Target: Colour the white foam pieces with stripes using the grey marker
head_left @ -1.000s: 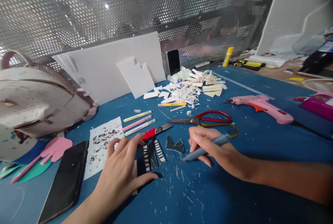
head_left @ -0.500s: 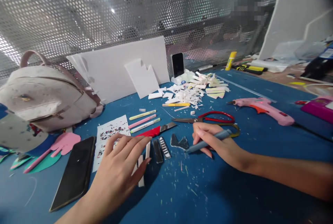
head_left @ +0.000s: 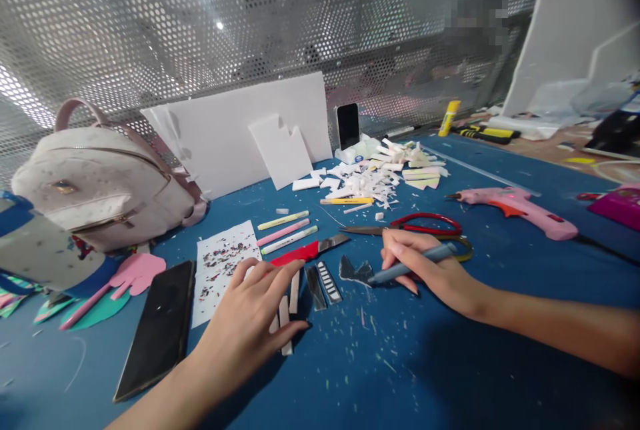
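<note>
My right hand is closed around a blue-grey marker, its tip at the edge of a small dark, jagged-topped cutout lying on the blue table. My left hand rests palm down with fingers spread, partly covering a few white strips. Just right of its fingers lie a black strip and a black strip with white bars. A red-handled knife lies beyond the left fingertips. Scissors with red and olive handles lie behind my right hand.
Behind the hands are three slim pens, a speckled white sheet and a heap of white scraps. A pink glue gun lies right, a black phone left. A pale backpack and white boards stand behind.
The whole view has shifted slightly, so things sit a little further right. The marker tip stays close to the dark cutout, and both hands keep nearly the same pose.
</note>
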The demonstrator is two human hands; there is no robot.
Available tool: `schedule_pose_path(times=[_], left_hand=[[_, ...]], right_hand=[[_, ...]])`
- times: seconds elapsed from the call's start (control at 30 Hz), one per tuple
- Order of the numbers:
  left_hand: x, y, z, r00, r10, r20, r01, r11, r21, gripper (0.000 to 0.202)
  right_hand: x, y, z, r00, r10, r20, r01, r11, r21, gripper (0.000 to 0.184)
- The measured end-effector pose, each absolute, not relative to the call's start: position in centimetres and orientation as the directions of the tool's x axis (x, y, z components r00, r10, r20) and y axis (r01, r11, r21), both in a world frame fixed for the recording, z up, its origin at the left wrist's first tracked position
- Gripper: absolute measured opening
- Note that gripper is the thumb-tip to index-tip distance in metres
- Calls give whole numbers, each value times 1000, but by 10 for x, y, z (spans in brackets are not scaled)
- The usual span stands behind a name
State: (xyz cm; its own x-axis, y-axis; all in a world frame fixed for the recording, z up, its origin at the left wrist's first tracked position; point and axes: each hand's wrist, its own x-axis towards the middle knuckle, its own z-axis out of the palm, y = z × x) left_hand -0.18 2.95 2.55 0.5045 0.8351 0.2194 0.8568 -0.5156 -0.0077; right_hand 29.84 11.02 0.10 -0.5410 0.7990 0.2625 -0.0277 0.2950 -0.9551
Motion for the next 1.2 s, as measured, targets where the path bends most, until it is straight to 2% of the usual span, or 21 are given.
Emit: schedule_pose_path(times=[0.1,0.27,0.53,0.77,0.93,1.1,1.2], left_hand=[[0,34,26,509,841,181,857,-515,-19,83],[3,40,33,518,845,135,855,-517,-45,94],[6,46,40,516,856,24,855,-514,-70,98],[5,53,39,504,864,6,863,-503,-50,105],[3,51,46,497,866,50,865,-499,47,103],[-5,46,57,431,890,151,856,-456,242,82],[-9,45,55,383,907,175,832,-422,360,79]], right_hand=[[299,110,0,-542,799,259,-17,298,-955,38],[301,110,2,-555,793,253,-7,299,-954,37],[301,109,2,-576,783,237,-2,288,-958,39],[303,107,3,-583,774,247,-13,295,-955,38],[302,107,4,-588,769,251,-21,295,-955,38],[303,108,3,-587,771,245,-17,291,-957,37],[304,109,1,-588,771,244,-17,290,-957,38]])
